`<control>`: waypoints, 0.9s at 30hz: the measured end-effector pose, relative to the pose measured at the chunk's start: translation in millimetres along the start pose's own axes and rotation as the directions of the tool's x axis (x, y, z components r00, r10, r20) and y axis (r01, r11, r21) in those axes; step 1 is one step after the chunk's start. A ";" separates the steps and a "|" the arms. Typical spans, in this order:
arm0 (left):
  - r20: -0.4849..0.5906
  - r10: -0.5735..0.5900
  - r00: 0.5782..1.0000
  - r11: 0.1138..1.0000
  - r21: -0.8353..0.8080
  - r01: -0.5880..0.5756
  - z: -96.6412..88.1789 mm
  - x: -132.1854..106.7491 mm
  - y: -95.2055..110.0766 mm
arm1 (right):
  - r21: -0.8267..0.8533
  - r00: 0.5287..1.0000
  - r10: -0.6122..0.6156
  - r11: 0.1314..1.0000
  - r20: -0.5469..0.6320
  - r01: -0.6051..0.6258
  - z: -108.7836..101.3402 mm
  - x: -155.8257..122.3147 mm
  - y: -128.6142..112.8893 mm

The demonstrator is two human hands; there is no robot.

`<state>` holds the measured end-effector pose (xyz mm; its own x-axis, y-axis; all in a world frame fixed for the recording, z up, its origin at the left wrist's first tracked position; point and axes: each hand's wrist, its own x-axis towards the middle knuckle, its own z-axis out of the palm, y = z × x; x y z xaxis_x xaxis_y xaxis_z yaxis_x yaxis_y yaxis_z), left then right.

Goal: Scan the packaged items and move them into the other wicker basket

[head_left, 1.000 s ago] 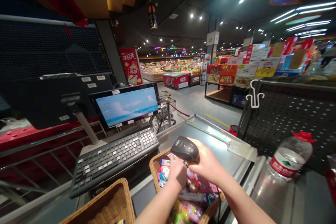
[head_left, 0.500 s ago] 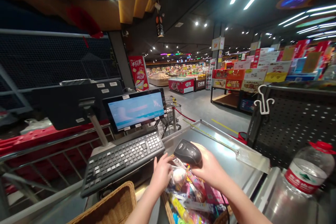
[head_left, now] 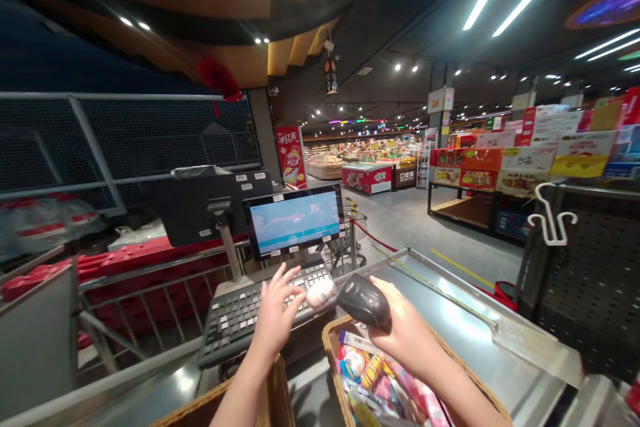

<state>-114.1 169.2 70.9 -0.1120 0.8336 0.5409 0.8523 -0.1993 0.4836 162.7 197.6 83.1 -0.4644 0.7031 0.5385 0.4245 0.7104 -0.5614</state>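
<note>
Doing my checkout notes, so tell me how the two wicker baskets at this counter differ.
The right wicker basket shows most of its rim, while the left wicker basket is cut off by the bottom of the view. Colourful snack packets fill the right one; the left one's contents are out of view. The right hand holds a black barcode scanner over the right one, while the left forearm crosses the left one. Both are woven tan wicker.
</note>
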 end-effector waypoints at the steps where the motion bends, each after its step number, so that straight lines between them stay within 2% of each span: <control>1: -0.047 -0.005 0.999 1.000 -0.001 0.005 -6.2 -0.4 -3.3 | 0.007 1.000 -0.015 1.000 0.011 0.015 2.5 3.0 -5.0; 5: -0.201 -0.042 0.979 0.999 -0.002 0.043 -24.5 -4.2 -18.1 | 0.023 0.993 -0.112 0.994 0.044 0.111 16.1 13.9 -25.2; 9: -0.263 -0.101 0.959 0.994 0.002 0.106 -36.7 -11.8 -33.4 | 0.066 0.984 -0.172 0.983 0.043 0.169 34.6 18.1 -39.2; 15: -0.276 -0.128 0.953 0.987 0.055 0.148 -49.9 -25.2 -45.9 | 0.101 0.973 -0.215 0.973 0.080 0.207 52.1 18.4 -49.0; 27: -0.269 -0.154 0.951 0.982 0.066 0.177 -59.3 -36.6 -53.2 | 0.075 0.975 -0.165 0.985 0.150 0.155 55.8 13.6 -59.0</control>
<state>-185.6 118.8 66.1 -0.3751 0.6845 0.6252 0.8507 -0.0138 0.5255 88.0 163.4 88.5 -0.6393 0.5637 0.5230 0.2882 0.8062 -0.5167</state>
